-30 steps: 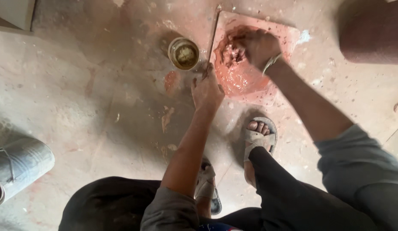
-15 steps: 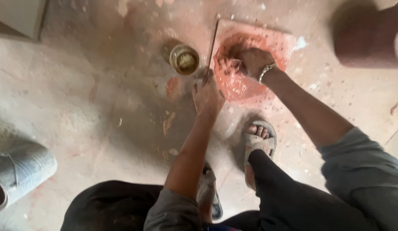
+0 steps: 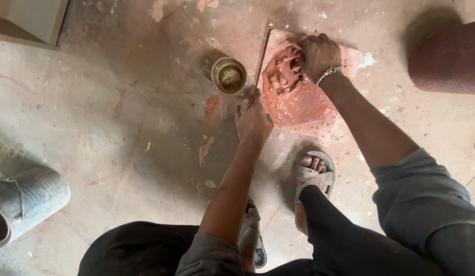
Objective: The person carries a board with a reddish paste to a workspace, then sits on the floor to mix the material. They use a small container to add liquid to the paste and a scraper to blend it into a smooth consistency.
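Spreading over the whole view is a rough concrete floor [image 3: 120, 133], pale and stained with reddish patches. On it, toward the far edge and a little to the right, lies a flat square slab [image 3: 309, 110] covered with wet red clay. A dark reddish cylinder [image 3: 447, 59] lies at the far right corner of the floor, and a grey roll [image 3: 23, 202] lies at the left edge, well apart from the hands. A pale board [image 3: 30, 20] sits in the far left corner.

The person squats, with two feet in grey sandals [image 3: 313, 176] on the floor just near the slab's near edge.

The right hand [image 3: 319, 53] is on the far part of the slab, its fingers curled down and closed into a lump of red clay [image 3: 282, 71], which it presses and grips. A thin bracelet [image 3: 329, 73] is on this wrist.

The left hand [image 3: 254, 121] rests at the left edge of the slab, with fingers bent around the low end of a thin stick [image 3: 261, 61] that runs along this edge toward the far side. How tightly they close on it, I cannot tell.

A small round tin [image 3: 229, 75] with dark contents stands on the floor just beside the stick, on its left.
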A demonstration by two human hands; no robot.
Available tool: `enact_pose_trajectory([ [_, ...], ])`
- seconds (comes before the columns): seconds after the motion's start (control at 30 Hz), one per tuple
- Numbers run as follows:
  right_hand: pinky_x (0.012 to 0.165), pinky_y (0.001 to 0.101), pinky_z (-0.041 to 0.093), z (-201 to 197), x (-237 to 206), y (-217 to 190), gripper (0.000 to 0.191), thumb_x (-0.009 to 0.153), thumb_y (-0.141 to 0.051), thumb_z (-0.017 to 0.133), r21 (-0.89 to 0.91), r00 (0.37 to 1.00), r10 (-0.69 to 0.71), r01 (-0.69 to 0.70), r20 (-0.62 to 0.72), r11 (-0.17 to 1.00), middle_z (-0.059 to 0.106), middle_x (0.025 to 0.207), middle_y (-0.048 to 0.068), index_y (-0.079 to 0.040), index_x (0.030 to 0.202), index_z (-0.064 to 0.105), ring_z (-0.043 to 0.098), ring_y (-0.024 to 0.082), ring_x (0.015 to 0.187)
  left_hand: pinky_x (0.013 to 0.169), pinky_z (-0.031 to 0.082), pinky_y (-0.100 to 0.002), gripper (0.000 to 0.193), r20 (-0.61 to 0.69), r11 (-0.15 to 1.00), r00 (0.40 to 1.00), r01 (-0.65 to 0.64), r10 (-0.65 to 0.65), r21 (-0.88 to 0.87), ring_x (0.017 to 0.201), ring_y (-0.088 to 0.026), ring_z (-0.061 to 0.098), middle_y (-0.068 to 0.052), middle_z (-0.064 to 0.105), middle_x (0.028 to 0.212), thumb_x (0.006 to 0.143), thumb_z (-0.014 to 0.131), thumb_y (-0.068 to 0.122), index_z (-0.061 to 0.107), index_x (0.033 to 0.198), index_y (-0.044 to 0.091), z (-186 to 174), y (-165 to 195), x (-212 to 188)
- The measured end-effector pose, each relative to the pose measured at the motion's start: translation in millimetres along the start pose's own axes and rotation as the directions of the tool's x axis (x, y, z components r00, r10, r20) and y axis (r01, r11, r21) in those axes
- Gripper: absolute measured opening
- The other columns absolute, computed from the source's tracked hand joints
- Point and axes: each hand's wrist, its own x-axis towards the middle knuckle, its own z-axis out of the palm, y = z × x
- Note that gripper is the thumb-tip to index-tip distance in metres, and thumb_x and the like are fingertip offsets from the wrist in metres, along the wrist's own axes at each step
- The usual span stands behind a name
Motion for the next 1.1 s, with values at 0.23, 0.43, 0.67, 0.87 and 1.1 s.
enact_pose_trajectory([
  [0.23,0.093,0.0380,0.056,-17.4,4.1,12.1,0.027,0.094,-0.045,0.065,-0.356,0.911,-0.275,0.377,0.306,0.855,0.073,0.093,0.000,-0.027,0.113,0.074,0.066,0.014,0.092,0.123,0.022,-0.052,0.082,0.025,0.999,1.000,0.005,-0.006,0.049,0.137,-0.025,0.051,-0.007,0.050,0.153,0.088,0.062,0.021,0.024,0.160,0.011,-5.9,-0.1,-1.9],
  [0.43,0.081,0.0404,0.057,-9.6,15.6,4.0,0.039,0.102,-0.035,0.065,-0.071,0.990,-0.099,0.107,0.105,0.992,0.074,0.096,0.005,-0.031,0.140,0.064,0.067,0.023,0.092,0.121,0.022,-0.051,0.085,-0.022,1.000,1.000,-0.012,0.012,0.015,0.138,-0.021,0.049,-0.005,0.048,0.156,0.084,0.064,0.020,0.023,0.157,0.012,0.3,-3.5,-0.4],
  [0.67,0.091,0.0370,0.052,-6.5,6.7,-41.9,0.045,0.085,-0.040,0.075,-0.294,0.919,-0.328,0.382,0.217,0.876,0.071,0.121,0.005,-0.027,0.128,0.068,0.061,0.020,0.113,0.123,0.023,-0.052,0.087,0.007,1.000,1.000,0.006,-0.006,-0.004,0.134,-0.021,0.055,-0.005,0.052,0.152,0.085,0.062,0.018,0.019,0.160,0.013,0.4,-3.2,-1.4],
  [0.87,0.102,0.0388,0.047,-18.2,-2.2,-25.8,0.031,0.084,-0.033,0.073,-0.299,0.866,-0.480,0.499,0.140,0.813,0.068,0.132,-0.012,-0.035,0.115,0.073,0.057,0.012,0.128,0.122,0.024,-0.051,0.091,-0.011,1.000,1.000,0.004,-0.004,-0.012,0.131,-0.025,0.057,-0.007,0.056,0.147,0.085,0.064,0.019,0.015,0.161,0.013,-5.4,-3.3,-3.4],
  [1.1,0.098,0.0406,0.047,-4.5,5.0,-44.4,0.030,0.094,-0.030,0.071,-0.267,0.937,-0.350,0.340,0.012,0.902,0.071,0.126,-0.005,-0.035,0.123,0.074,0.061,0.017,0.112,0.126,0.023,-0.049,0.089,0.016,0.997,1.000,0.018,-0.017,-0.075,0.128,-0.024,0.060,-0.010,0.061,0.141,0.086,0.061,0.017,0.016,0.162,0.013,0.1,-7.5,-8.2],
])
